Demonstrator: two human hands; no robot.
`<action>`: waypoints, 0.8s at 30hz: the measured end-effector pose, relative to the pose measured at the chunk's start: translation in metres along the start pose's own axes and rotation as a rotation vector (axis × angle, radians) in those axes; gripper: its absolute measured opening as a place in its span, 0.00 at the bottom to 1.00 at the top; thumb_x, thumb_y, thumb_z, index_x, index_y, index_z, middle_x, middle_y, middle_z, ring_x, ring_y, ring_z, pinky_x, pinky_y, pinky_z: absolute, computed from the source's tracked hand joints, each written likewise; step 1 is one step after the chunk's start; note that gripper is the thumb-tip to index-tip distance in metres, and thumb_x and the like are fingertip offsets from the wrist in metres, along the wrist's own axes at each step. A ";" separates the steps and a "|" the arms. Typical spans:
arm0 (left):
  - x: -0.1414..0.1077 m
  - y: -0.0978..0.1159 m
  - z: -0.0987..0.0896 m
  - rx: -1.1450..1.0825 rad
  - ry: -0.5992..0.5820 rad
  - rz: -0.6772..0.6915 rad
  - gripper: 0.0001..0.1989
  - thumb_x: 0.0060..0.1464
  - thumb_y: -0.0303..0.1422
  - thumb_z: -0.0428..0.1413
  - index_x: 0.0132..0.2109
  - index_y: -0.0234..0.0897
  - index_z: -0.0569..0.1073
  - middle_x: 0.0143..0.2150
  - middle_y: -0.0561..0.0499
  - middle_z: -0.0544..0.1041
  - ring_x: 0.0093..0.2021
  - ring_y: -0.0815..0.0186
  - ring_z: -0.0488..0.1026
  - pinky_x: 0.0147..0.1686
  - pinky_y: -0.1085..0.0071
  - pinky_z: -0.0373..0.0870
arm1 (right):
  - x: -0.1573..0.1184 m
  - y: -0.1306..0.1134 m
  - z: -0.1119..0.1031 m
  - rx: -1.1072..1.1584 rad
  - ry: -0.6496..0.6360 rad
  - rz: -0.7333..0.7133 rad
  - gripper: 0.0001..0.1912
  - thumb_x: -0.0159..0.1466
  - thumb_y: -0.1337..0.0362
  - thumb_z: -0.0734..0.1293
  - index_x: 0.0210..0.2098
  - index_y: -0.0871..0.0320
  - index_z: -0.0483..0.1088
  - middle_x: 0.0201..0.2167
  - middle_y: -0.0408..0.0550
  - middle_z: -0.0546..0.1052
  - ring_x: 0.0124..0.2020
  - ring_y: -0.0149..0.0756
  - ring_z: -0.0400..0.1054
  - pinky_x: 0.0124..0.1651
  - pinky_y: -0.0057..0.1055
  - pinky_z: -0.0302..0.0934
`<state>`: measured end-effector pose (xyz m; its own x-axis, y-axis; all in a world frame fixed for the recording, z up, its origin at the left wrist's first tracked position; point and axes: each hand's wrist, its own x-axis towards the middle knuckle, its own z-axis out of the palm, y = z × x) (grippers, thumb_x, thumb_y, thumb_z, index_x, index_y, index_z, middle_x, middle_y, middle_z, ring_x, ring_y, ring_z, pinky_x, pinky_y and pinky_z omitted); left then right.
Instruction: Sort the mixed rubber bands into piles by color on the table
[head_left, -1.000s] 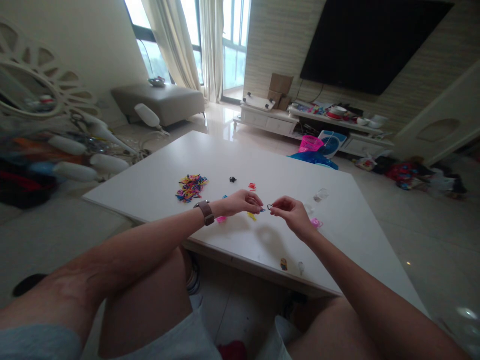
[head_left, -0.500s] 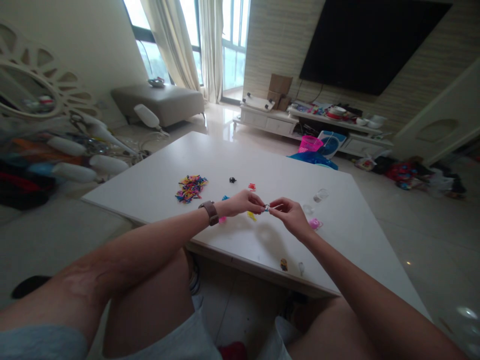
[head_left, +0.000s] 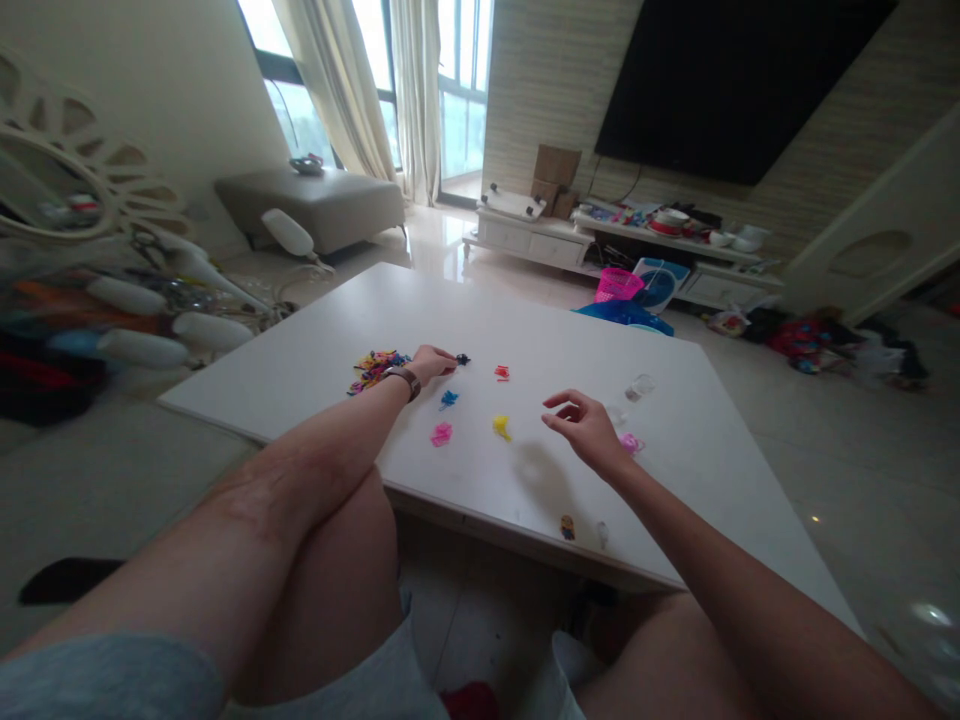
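Observation:
My left hand, with a brown watch on its wrist, reaches to a small black clump on the white table. Its fingertips are pinched together at the clump's edge; what they hold is too small to make out. Over the table's right part hovers my right hand, thumb and fingers apart and nothing between them. Small coloured clumps lie between the hands: red, blue, pink and yellow. Beside my left wrist is a mixed pile of small multicoloured pieces, partly hidden.
Right of my right hand lie a clear container and a pink item. A small yellow figure and a clear piece sit near the table's front edge. A lamp with white shades stands left.
My hands have parted. The left one moved left and away from me, from a thin dark loop both held, to the black clump. My right hand stayed about in place, its fingers now apart.

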<state>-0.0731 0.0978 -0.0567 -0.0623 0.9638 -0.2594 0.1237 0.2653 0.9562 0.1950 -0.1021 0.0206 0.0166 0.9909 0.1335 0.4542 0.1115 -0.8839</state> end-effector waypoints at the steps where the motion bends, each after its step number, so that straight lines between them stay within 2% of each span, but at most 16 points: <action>1: 0.002 -0.002 0.003 0.005 0.010 -0.004 0.11 0.32 0.22 0.70 0.26 0.28 0.77 0.21 0.48 0.75 0.25 0.68 0.74 0.34 0.72 0.75 | 0.000 0.000 0.000 -0.004 0.000 -0.001 0.12 0.54 0.59 0.71 0.36 0.58 0.74 0.26 0.45 0.75 0.26 0.32 0.67 0.28 0.28 0.58; 5: 0.006 -0.007 0.008 0.012 0.048 -0.011 0.14 0.34 0.21 0.68 0.33 0.28 0.77 0.21 0.50 0.74 0.25 0.67 0.74 0.32 0.72 0.74 | 0.000 0.000 -0.001 -0.012 -0.008 -0.006 0.11 0.54 0.60 0.70 0.35 0.58 0.74 0.27 0.45 0.75 0.27 0.33 0.68 0.28 0.29 0.59; 9: 0.005 -0.005 0.001 -0.018 0.049 -0.003 0.20 0.37 0.20 0.67 0.41 0.27 0.76 0.22 0.51 0.74 0.26 0.68 0.75 0.34 0.72 0.75 | 0.001 0.001 -0.001 -0.006 -0.010 -0.017 0.11 0.55 0.60 0.70 0.36 0.58 0.75 0.27 0.45 0.76 0.27 0.33 0.68 0.29 0.29 0.59; 14: -0.005 0.008 -0.004 -0.058 -0.058 0.004 0.16 0.39 0.24 0.69 0.37 0.27 0.75 0.25 0.47 0.77 0.28 0.66 0.77 0.38 0.71 0.76 | 0.002 0.002 -0.001 -0.002 -0.015 -0.046 0.09 0.55 0.61 0.69 0.34 0.58 0.75 0.27 0.45 0.76 0.29 0.34 0.69 0.30 0.29 0.60; 17: -0.020 0.020 0.005 -0.078 -0.198 0.011 0.16 0.39 0.28 0.71 0.35 0.28 0.76 0.28 0.44 0.79 0.30 0.64 0.78 0.41 0.68 0.77 | 0.002 0.001 -0.002 -0.027 -0.014 -0.060 0.07 0.56 0.62 0.69 0.33 0.58 0.75 0.29 0.46 0.76 0.30 0.34 0.70 0.32 0.30 0.62; 20: -0.044 0.029 0.022 -0.123 -0.480 0.051 0.17 0.40 0.31 0.71 0.36 0.28 0.76 0.31 0.42 0.80 0.34 0.63 0.79 0.45 0.68 0.76 | 0.002 -0.001 -0.001 -0.056 -0.028 -0.068 0.07 0.57 0.61 0.69 0.32 0.58 0.75 0.31 0.47 0.77 0.31 0.34 0.70 0.33 0.30 0.64; 22: -0.065 0.033 0.034 -0.132 -0.623 0.089 0.19 0.40 0.34 0.71 0.37 0.28 0.76 0.34 0.41 0.80 0.36 0.64 0.79 0.46 0.66 0.76 | 0.003 -0.001 0.001 -0.076 -0.037 -0.076 0.07 0.58 0.60 0.68 0.32 0.58 0.74 0.31 0.47 0.78 0.31 0.35 0.71 0.34 0.31 0.65; 24: -0.085 0.035 0.044 -0.136 -0.707 0.108 0.20 0.39 0.35 0.72 0.38 0.28 0.76 0.35 0.42 0.80 0.36 0.64 0.79 0.47 0.65 0.75 | 0.003 0.000 0.005 -0.093 -0.035 -0.088 0.07 0.59 0.60 0.68 0.32 0.58 0.74 0.31 0.47 0.78 0.32 0.35 0.72 0.36 0.31 0.66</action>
<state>-0.0195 0.0263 -0.0071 0.6035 0.7842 -0.1445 -0.0338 0.2062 0.9779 0.1912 -0.0984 0.0188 -0.0569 0.9799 0.1913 0.5331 0.1918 -0.8240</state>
